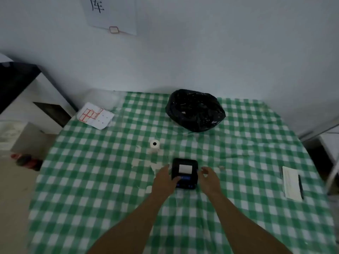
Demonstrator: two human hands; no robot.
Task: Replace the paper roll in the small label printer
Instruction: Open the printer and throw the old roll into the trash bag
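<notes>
A table under a green-and-white checked cloth (238, 162) fills the lower frame; at upper centre sits a crumpled black plastic bag (195, 110); at upper left lies a sheet of red-bordered labels (95, 115); at the right edge a notepad (291, 183) with a black pen (300, 186) beside it. The small black label printer (185, 173) lies just below centre, its long axis running toward the top of the frame, white paper showing in its upper half. A white paper roll (154, 146) stands on end up-left of it, core hole upward. The left hand (165, 180) rests on the printer's left side, thumb on top; the right hand (209, 177) hovers just beside its right edge, fingers loosely curled, holding nothing.
</notes>
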